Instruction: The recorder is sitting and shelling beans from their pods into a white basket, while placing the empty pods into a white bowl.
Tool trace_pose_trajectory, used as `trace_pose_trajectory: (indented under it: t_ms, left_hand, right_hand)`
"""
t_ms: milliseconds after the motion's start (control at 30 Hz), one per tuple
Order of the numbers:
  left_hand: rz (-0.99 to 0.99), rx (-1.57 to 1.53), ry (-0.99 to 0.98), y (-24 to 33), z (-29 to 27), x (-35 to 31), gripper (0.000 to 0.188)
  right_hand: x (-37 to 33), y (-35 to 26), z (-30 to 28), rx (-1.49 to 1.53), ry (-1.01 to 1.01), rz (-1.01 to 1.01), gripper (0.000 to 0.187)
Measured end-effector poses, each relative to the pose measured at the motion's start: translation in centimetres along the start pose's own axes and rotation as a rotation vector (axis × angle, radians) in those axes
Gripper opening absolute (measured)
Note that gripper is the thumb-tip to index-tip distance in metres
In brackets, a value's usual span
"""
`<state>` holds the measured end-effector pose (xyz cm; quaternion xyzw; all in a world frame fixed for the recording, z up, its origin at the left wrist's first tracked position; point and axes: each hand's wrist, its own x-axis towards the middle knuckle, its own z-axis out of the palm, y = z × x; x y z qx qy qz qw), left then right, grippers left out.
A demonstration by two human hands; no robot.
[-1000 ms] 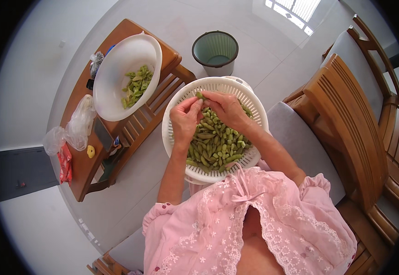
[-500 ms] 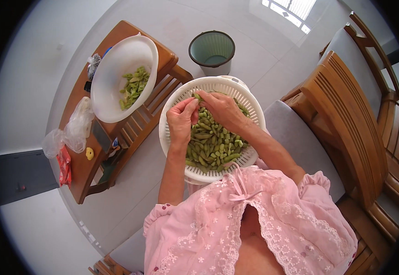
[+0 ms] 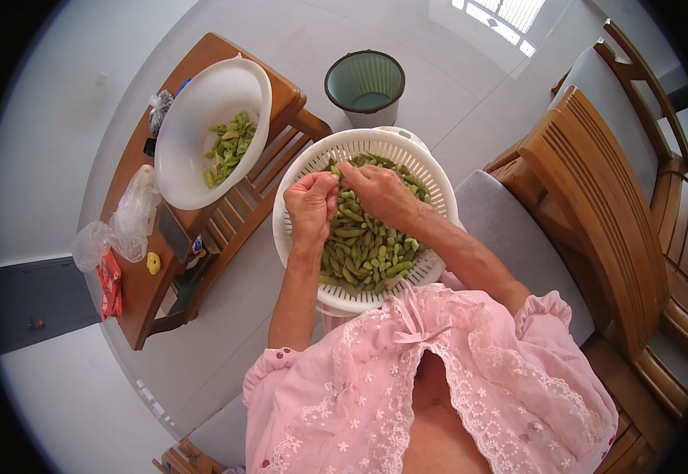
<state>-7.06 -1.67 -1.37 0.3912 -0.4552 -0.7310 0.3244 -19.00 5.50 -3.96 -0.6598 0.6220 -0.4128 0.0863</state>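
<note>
A white slotted colander (image 3: 334,148) full of green soybean pods (image 3: 363,251) sits in front of my body. Over its far part my two hands meet. My left hand (image 3: 310,207) is closed, thumb and fingertips pinching one end of a green soybean pod (image 3: 336,171). From the right, my right hand (image 3: 382,194) has its fingers closed at the same pod, which is partly hidden by the fingertips. Loose pods lie beneath both hands, and shorter, paler pieces are mixed in with them.
On a wooden bench (image 3: 287,88) at left stands a white basin (image 3: 179,150) with green empty-looking shells (image 3: 231,147). Clear plastic bags (image 3: 134,217), a phone-like dark slab (image 3: 175,235) and a red packet (image 3: 110,284) lie nearby. Beyond the colander is a bin (image 3: 365,85); wooden chairs (image 3: 597,205) stand right.
My right hand has shifted slightly left and down, its fingers more curled at the pod. The left hand stays nearly in place, its fingers closed tighter.
</note>
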Motion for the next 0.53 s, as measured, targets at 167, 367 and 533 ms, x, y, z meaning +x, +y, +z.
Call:
trace_pose_trajectory:
  t_ms: [167, 367, 533]
  left_hand:
    - [0.002, -0.02, 0.011, -0.1, -0.1, -0.1, 0.008]
    - [-0.017, -0.067, -0.051, -0.4, -0.6, 0.4, 0.007]
    - [0.083, 0.092, -0.041, 0.2, 0.4, -0.3, 0.007]
  right_hand:
    - [0.1, -0.4, 0.3, 0.231, 0.071, 0.05, 0.016]
    - [0.7, -1.3, -0.7, 0.689, 0.016, 0.333, 0.018]
    - [0.6, -0.6, -0.4, 0.739, -0.034, 0.426, 0.023]
